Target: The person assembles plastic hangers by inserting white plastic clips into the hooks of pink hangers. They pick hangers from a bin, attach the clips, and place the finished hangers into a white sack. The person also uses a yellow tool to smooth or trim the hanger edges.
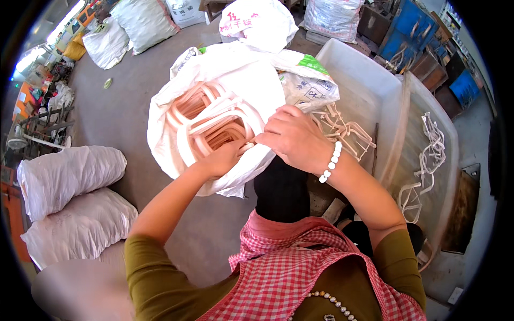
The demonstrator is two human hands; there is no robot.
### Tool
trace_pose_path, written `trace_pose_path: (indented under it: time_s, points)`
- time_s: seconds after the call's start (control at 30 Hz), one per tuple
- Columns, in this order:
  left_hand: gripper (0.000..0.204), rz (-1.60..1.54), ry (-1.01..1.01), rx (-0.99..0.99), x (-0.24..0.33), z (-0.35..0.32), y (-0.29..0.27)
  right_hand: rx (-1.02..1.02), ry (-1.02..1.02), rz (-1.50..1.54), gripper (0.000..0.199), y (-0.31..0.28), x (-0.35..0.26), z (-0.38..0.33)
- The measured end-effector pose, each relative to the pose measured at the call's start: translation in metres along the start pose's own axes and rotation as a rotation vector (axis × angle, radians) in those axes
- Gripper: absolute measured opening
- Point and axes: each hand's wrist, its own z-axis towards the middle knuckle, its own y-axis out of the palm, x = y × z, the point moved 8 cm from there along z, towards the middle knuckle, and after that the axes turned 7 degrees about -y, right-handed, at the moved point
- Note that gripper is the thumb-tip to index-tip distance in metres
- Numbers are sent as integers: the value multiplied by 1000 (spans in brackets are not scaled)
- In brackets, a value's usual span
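Observation:
A white woven sack (176,69) stands with its mouth wide, filled with pale pink plastic hangers (235,115) nested in rows. My left hand (226,159) reaches over the near rim of the sack. Its fingers are closed beside the hanger ends, and what they grip is partly hidden. Just to its right, my right hand (297,136) is closed on the right rim of the sack, with a white bead bracelet (332,162) at the wrist. The fingertips of both hands nearly meet at the rim.
Large pale plastic tubs (375,101) stand on the right, with loose pink hangers (348,134) beside the sack and white ones (431,150) farther right. Two wrapped bundles (72,176) lie stacked at left. Full white sacks (144,24) stand at the back, near a blue metal container (409,32).

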Motion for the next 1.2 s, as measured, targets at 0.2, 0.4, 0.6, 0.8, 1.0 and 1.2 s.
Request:
trace_pose_path:
  time_s: [0.2,0.4,0.6,0.8,1.0,1.2]
  points:
    - [36,352,236,222,39,-21,-14,-106,38,31,24,0,1,-7]
    - [42,115,-68,1261,-29,-142,-106,-188,24,341,47,1,-10,22]
    - [45,-847,-529,949,-176,-143,-48,-197,57,248,58,90,-8,111]
    - [21,-839,-190,1154,-125,-163,-94,-411,165,134,77,163,-5,109]
    - [16,-657,-48,1274,-74,-168,-177,-552,203,292,70,202,-31,108]
    - [23,-802,-14,1273,-95,-148,-188,-169,265,283,58,151,17,93]
